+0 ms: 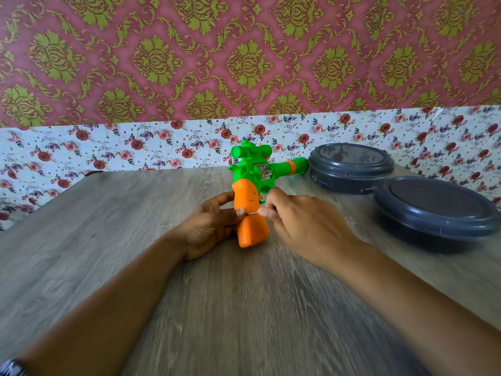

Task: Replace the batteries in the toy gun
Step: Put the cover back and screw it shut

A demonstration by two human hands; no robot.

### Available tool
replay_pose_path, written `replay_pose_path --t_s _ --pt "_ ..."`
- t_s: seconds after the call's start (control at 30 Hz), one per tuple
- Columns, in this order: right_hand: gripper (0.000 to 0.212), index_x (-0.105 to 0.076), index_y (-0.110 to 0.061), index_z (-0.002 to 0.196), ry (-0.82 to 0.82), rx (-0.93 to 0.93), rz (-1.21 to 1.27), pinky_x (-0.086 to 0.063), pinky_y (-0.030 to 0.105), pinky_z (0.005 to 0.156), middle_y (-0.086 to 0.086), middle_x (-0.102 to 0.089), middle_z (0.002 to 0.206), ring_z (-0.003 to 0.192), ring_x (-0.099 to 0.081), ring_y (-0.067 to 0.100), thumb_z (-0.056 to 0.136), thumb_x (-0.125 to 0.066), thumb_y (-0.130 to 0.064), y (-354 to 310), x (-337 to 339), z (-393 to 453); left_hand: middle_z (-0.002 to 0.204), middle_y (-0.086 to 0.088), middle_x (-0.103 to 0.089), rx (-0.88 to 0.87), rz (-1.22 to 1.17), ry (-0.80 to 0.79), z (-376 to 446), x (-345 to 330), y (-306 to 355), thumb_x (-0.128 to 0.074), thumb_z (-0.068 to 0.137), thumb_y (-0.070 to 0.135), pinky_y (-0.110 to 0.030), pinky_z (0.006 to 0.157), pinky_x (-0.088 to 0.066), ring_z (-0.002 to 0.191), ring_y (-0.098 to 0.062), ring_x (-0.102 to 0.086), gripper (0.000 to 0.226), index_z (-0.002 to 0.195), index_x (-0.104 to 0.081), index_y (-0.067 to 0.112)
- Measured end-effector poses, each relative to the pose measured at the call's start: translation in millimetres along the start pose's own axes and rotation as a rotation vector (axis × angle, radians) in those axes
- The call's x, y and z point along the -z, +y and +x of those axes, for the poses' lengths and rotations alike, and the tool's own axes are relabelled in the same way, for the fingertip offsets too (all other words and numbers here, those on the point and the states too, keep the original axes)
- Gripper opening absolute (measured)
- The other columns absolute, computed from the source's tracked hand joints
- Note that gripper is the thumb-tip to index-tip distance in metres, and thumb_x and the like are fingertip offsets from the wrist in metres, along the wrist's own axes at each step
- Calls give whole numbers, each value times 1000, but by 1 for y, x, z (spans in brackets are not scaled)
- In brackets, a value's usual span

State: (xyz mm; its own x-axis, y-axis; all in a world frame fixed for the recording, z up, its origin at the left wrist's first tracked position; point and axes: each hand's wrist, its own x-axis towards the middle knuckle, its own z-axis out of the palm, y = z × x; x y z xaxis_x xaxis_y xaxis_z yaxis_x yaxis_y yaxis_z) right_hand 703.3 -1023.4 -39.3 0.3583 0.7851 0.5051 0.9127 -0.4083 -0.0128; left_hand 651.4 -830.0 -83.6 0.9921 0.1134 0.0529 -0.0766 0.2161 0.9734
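Note:
A green toy gun (pixel 253 169) with an orange handle (pixel 249 207) lies on the wooden table (pixel 135 226), barrel pointing right. My left hand (pixel 208 226) grips the orange handle from the left, thumb across it. My right hand (pixel 303 223) pinches a thin metal tool, likely a small screwdriver (pixel 253 213), whose tip meets the handle beside my left thumb. The tool's handle is hidden inside my fingers. No batteries are in sight.
Two round dark grey lidded containers stand at the right: one at the back (pixel 351 166) by the gun's muzzle, one nearer (pixel 436 210). A floral-papered wall (pixel 108 150) borders the table's far edge.

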Motion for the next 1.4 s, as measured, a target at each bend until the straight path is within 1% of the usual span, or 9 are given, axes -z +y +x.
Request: replay_pose_path --t_s 0.1,0.23,0.33,0.5,0.7,0.97,1.17,1.3,1.4 --pt "26 -34 -20 111 -83 2 53 -32 31 55 -6 -48 85 70 -54 21 95 -38 -40 0 4 0 107 -13 -70 4 0 4 -1 0 0 -93 41 31 -38 76 -58 94 -23 -69 103 131 -47 11" --pt "13 -33 -20 106 -122 18 108 -30 31 57 -7 -44 86 64 -46 18 96 -39 -27 0 6 1 107 -15 -68 9 9 33 0 1 -1 -73 67 13 -41 82 -57 91 -23 -69 75 135 -43 8" --pt "12 -35 -18 106 -131 22 106 -32 32 58 -6 -42 86 66 -46 21 97 -38 -26 -1 6 1 109 -14 -68 10 7 32 0 1 -1 -72 68 13 -41 82 -57 93 -23 -69 74 136 -42 8" --pt "17 -40 -15 107 -70 54 112 -43 39 59 5 -58 90 68 -53 30 97 -40 -29 -2 6 2 108 -13 -69 -3 20 15 1 0 -1 -60 73 10 -37 77 -58 92 -21 -69 61 133 -45 9" --pt "34 -45 -16 100 -3 14 33 -42 34 56 5 -67 87 71 -60 31 95 -32 -47 1 1 0 98 -8 -73 -25 17 7 0 -3 0 -58 72 9 -35 75 -59 86 -18 -71 46 117 -55 16" --pt "9 -32 -23 96 -41 21 147 -27 31 49 -8 -48 79 60 -44 16 97 -36 -30 -1 5 1 98 -8 -73 -24 28 21 1 -3 -1 -60 71 10 -37 77 -59 86 -19 -70 56 126 -50 13" --pt "16 -38 -20 92 38 -16 140 -40 36 51 -6 -44 64 58 -51 26 96 -39 -36 0 -1 3 98 -9 -73 -26 25 15 0 -4 0 -61 70 9 -38 82 -57 86 -19 -70 53 123 -52 14" --pt "34 -44 -19 87 44 -88 51 -33 31 50 -4 -42 58 57 -50 28 93 -30 -50 5 -4 3 98 -8 -73 -24 26 10 0 -4 1 -61 71 9 -35 77 -59 86 -19 -70 55 125 -50 13" --pt "27 -41 -23 86 -39 -57 111 -31 31 55 -9 -37 58 61 -45 21 92 -37 -49 7 1 3 100 -11 -72 -20 32 18 0 -2 0 -62 71 9 -37 80 -58 87 -20 -70 60 129 -48 12"
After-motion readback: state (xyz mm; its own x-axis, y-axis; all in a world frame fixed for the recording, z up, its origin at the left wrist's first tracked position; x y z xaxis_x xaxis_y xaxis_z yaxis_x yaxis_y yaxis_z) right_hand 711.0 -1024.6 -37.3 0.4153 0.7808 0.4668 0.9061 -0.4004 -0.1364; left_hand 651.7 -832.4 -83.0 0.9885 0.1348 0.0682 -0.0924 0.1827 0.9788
